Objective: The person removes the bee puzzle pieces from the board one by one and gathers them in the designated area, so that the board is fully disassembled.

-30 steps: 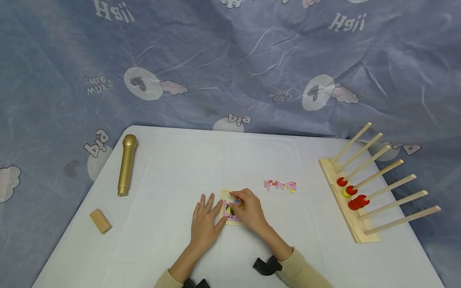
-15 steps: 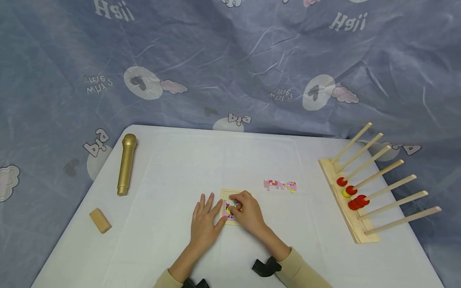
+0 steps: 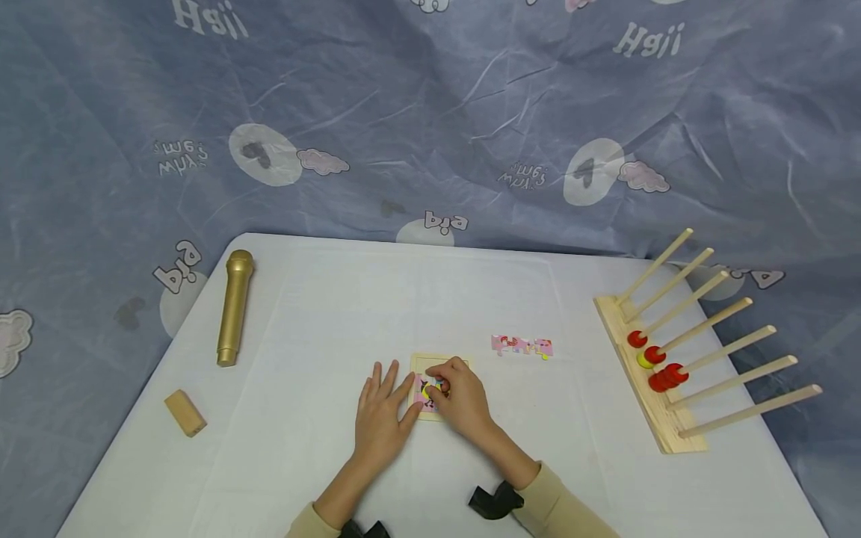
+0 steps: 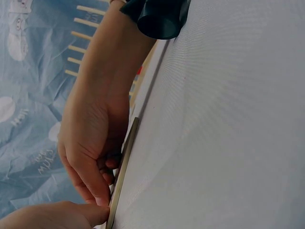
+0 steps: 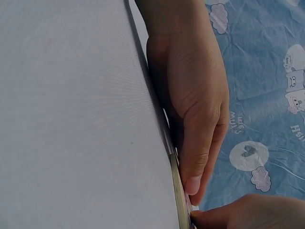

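A small wooden puzzle tray [image 3: 418,365] lies flat on the table, its lower part showing pink, yellow and black picture pieces. My left hand [image 3: 385,422] rests beside it, fingers spread straight, with thumb and index finger touching its left edge. Over the tray's right side, my right hand [image 3: 466,396] has curled fingers, thumb and index finger pinching a puzzle piece that is mostly hidden beneath them. The left wrist view shows the tray's thin edge [image 4: 124,167] below the right hand [image 4: 93,129]. Loose pink puzzle pieces [image 3: 514,344] lie right of the tray.
At the right stands a wooden peg rack [image 3: 628,373] with several red beads and a yellow one; its long pegs lean outward. A gold toy microphone [image 3: 237,308] lies at the left, with a wooden block [image 3: 186,412] nearer. Patterned blue cloth [image 3: 417,112] hangs behind the table.
The right hand's fingers have shifted slightly over the tray. My left hand stays at the tray's edge, and the loose pieces have not moved.
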A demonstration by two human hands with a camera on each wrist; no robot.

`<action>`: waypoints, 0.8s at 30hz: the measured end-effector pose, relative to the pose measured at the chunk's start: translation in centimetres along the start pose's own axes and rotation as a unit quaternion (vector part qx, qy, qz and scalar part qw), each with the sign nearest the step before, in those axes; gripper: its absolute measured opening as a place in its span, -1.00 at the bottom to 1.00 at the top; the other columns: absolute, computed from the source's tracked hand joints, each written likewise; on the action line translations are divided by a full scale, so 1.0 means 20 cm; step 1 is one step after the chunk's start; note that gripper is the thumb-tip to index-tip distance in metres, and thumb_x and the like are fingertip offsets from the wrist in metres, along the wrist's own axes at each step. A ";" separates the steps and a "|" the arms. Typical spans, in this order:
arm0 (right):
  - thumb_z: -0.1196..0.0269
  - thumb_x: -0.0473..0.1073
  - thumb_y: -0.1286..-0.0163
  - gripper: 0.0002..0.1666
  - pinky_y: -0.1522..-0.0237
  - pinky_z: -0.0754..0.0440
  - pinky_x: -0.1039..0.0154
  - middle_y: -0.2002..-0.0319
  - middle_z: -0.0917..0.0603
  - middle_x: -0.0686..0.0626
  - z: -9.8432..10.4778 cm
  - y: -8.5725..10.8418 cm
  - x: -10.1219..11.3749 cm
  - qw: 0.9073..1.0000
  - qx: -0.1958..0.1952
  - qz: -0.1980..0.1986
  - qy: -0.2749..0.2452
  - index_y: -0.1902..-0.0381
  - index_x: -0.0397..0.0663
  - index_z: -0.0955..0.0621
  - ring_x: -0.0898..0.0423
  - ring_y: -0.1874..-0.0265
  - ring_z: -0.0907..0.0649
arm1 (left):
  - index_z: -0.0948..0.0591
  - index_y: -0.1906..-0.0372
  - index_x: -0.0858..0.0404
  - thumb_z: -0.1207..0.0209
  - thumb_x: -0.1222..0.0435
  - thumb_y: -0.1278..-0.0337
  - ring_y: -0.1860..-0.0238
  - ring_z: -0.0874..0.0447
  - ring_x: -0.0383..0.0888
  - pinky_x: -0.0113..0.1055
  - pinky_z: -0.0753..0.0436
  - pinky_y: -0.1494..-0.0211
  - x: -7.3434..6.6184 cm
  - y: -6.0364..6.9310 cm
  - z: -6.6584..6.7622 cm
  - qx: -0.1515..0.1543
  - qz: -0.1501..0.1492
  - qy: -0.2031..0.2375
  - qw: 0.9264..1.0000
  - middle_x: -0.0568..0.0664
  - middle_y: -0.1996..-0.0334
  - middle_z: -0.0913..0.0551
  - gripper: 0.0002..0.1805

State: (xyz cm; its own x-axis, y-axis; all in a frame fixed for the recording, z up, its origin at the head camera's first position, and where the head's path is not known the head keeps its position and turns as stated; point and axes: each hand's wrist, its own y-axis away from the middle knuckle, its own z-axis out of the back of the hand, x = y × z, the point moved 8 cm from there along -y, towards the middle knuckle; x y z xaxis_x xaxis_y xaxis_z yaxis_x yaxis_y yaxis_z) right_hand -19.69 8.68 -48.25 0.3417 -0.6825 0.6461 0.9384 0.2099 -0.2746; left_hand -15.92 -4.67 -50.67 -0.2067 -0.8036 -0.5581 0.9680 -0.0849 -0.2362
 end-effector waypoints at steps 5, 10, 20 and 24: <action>-0.47 -0.35 -0.05 -0.73 0.45 -0.37 0.43 0.41 -0.53 0.03 0.00 0.00 0.00 1.000 0.001 0.000 -0.009 0.23 -0.15 -0.72 0.30 0.51 -0.41 | -0.59 -0.23 0.19 -0.29 0.09 -0.14 -0.50 -0.08 0.28 0.17 -0.12 -0.47 -0.01 0.00 0.01 -0.010 -0.008 -0.001 1.000 0.22 -0.41 -0.35 -0.45; -0.46 -0.35 -0.06 -0.73 0.45 -0.37 0.42 0.41 -0.54 0.00 0.00 0.00 0.00 1.000 -0.002 -0.002 -0.024 0.23 -0.11 -0.70 0.29 0.51 -0.41 | -0.61 -0.20 0.20 -0.32 0.11 -0.11 -0.47 -0.14 0.31 0.19 -0.17 -0.44 -0.02 0.00 0.02 -0.022 -0.018 -0.005 1.000 0.24 -0.38 -0.38 -0.46; -0.39 -0.39 -0.14 -0.78 0.50 -0.38 0.43 0.46 -0.61 0.08 0.01 -0.01 0.00 0.998 -0.002 -0.002 -0.055 0.29 -0.03 -0.64 0.33 0.58 -0.44 | -0.61 -0.20 0.19 -0.32 0.10 -0.10 -0.48 -0.13 0.30 0.19 -0.17 -0.44 -0.01 0.00 0.02 -0.022 -0.017 -0.006 1.000 0.23 -0.38 -0.39 -0.46; -0.36 -0.41 -0.16 -0.81 0.54 -0.37 0.44 0.50 -0.61 0.08 0.02 -0.01 0.00 0.997 -0.005 -0.006 -0.075 0.32 -0.04 -0.65 0.32 0.60 -0.42 | -0.61 -0.20 0.19 -0.32 0.10 -0.09 -0.47 -0.14 0.31 0.19 -0.17 -0.44 -0.01 0.00 0.02 -0.025 -0.018 -0.004 1.000 0.24 -0.37 -0.40 -0.46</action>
State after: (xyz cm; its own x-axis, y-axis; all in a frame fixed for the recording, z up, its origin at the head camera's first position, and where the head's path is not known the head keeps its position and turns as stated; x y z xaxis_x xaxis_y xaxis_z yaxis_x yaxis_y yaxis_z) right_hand -19.84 8.89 -48.01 0.3352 -0.5726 0.7481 0.9421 0.1955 -0.2725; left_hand -15.77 -4.69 -50.17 -0.2397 -0.8058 -0.5415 0.9516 -0.0845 -0.2955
